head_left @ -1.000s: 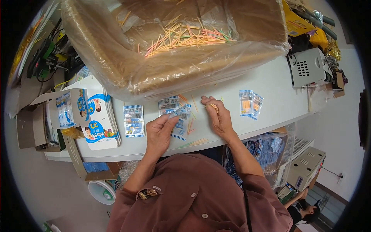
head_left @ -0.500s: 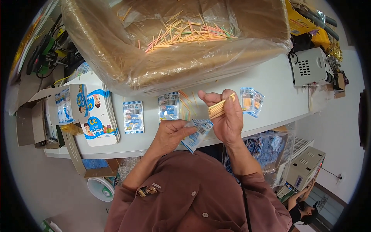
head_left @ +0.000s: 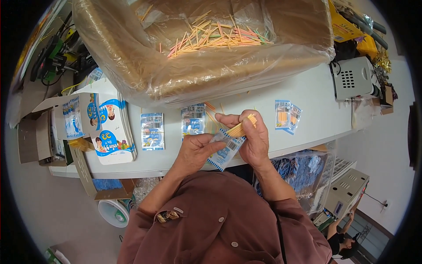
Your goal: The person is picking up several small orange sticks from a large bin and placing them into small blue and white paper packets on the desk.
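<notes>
Desk (head_left: 314, 94): the film-lined box (head_left: 198, 83) is set toward its far edge.
Right hand (head_left: 256, 143): its grip is clamped on the stick bundle.
Left hand (head_left: 195, 152): the packet is pinched between thumb and fingers.
Packet (head_left: 227, 152): it is held tilted above the desk's near edge.
Stick bundle (head_left: 238, 130): it is held at the packet's mouth; whether ends are inside cannot be told. Insertion is judged in hand; a spread mouth and aligned ends are called for.
</notes>
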Motion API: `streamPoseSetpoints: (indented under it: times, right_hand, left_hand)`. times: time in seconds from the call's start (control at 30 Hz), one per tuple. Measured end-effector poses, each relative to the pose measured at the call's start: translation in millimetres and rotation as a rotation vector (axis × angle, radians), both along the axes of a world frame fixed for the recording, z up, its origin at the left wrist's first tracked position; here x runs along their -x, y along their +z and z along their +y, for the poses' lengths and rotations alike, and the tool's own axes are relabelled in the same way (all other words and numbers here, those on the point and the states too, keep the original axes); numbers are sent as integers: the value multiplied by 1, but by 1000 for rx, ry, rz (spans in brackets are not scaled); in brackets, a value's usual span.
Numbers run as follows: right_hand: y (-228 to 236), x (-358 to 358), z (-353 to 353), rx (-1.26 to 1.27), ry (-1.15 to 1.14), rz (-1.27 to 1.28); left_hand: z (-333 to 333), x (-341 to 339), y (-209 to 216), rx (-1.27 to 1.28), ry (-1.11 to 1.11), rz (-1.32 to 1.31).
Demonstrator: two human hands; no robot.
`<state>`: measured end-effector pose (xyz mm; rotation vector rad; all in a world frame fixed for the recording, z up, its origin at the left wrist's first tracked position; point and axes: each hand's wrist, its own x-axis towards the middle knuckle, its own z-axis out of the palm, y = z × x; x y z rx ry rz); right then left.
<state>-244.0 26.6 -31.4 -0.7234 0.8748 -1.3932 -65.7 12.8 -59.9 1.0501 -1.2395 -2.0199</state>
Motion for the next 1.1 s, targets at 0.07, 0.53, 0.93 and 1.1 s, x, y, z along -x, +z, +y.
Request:
streamPoseSetpoints:
  times: [0.07, 0.53, 0.93, 1.1]
  right_hand:
    - [-3, 1, 1, 6, 21, 20]
    - [-16, -9, 0, 53, -22, 122]
    - [-18, 17, 15, -94, 249, 409]
    - [-13, 46, 25, -389, -101, 476]
  left_hand:
    - [2, 1, -7, 23, 18, -16]
    - [3, 13, 0, 79, 132, 36]
    - [13, 21, -14, -40, 348, 205]
    - [3, 0, -3, 779, 311, -771]
